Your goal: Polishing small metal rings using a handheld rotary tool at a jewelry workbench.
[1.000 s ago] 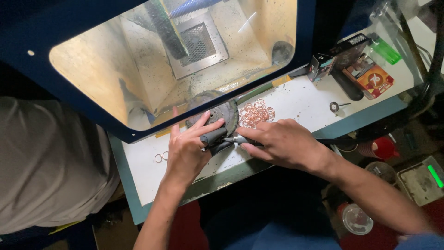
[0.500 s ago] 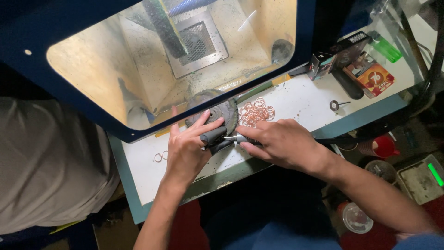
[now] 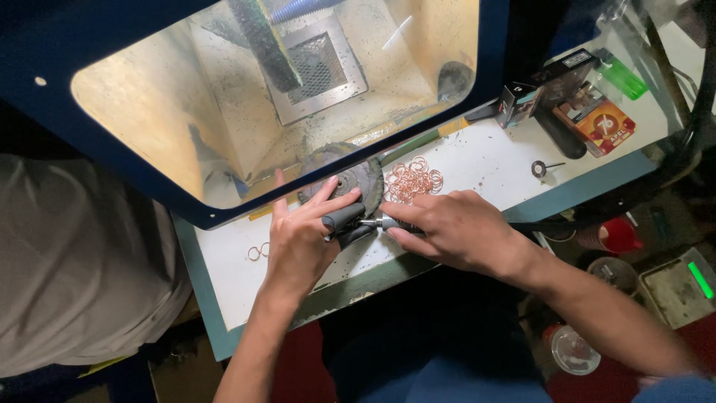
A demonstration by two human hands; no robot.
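1. A white desk (image 3: 477, 160) sits under a lit blue dust hood (image 3: 149, 179).
2. The left hand (image 3: 302, 239) pinches a small dark piece (image 3: 341, 219); the right hand (image 3: 451, 227) grips a slim metal rotary tool (image 3: 379, 222) against it.
3. A heap of copper rings (image 3: 412, 179) lies just beside; two rings (image 3: 258, 252) lie apart.

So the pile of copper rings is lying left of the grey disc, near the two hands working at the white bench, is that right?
Not quite. In the head view the pile of copper rings lies right of the grey disc, not left. The left hand and right hand do work beside it on the white bench.
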